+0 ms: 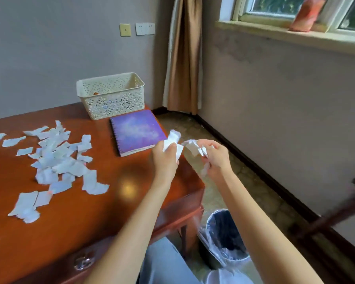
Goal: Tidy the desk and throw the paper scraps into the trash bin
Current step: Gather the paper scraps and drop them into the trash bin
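Observation:
Many white paper scraps (55, 158) lie scattered over the left half of the reddish wooden desk (115, 197). My left hand (164, 158) grips a bunch of scraps (172, 140) above the desk's right edge. Just to its right, past the edge, my right hand (213, 156) pinches more crumpled scraps (195, 147). On the floor beside the desk, below and a little right of my hands, stands the trash bin (223, 238), dark with a clear plastic liner.
A purple spiral notebook (137, 131) lies at the desk's far right. Behind it stands a cream lattice basket (111, 95). A brown curtain (184, 58) hangs in the corner, and a dark wooden furniture piece (336, 214) stands at the right. My lap is at the bottom.

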A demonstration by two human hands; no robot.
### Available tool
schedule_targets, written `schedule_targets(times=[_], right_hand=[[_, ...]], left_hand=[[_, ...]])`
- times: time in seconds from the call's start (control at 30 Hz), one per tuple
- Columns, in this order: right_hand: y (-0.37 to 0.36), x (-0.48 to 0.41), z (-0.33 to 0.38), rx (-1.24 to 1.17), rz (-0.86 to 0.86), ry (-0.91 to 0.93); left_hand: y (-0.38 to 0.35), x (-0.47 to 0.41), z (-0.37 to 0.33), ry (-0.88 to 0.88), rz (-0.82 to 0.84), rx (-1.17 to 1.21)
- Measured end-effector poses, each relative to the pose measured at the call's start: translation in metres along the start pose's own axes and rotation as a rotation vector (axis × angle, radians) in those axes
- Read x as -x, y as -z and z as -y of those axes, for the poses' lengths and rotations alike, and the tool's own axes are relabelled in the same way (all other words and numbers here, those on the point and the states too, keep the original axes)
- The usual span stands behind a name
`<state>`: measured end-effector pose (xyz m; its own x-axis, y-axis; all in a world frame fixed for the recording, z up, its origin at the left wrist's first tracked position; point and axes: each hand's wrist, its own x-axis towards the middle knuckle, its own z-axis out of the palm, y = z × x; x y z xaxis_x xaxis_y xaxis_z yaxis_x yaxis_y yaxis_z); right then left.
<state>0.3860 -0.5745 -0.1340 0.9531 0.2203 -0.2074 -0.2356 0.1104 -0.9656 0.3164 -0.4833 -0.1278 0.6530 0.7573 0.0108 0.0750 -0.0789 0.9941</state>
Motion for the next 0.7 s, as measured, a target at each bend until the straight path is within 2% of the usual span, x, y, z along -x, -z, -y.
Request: schedule_targets(times=[0.2, 0.33, 0.57, 0.7], right_hand=[[0.117, -0.020, -0.030, 0.018, -0.230, -0.027], [0.182, -0.034, -0.071, 0.065, -0.339, -0.114], [0.254, -0.060, -0.184, 0.134, -0.428, -0.450], [0.270, -0.086, -0.245, 0.165, -0.448, -0.612]], left_hand=[[-0.109, 0.042, 0.022, 0.022, 0.242, -0.102], [-0.166, 0.063, 0.064, 0.122, 0.357, -0.181], [-0.218, 0.069, 0.176, 0.445, 0.414, -0.390], [-0.239, 0.061, 0.226, 0.519, 0.460, -0.517]])
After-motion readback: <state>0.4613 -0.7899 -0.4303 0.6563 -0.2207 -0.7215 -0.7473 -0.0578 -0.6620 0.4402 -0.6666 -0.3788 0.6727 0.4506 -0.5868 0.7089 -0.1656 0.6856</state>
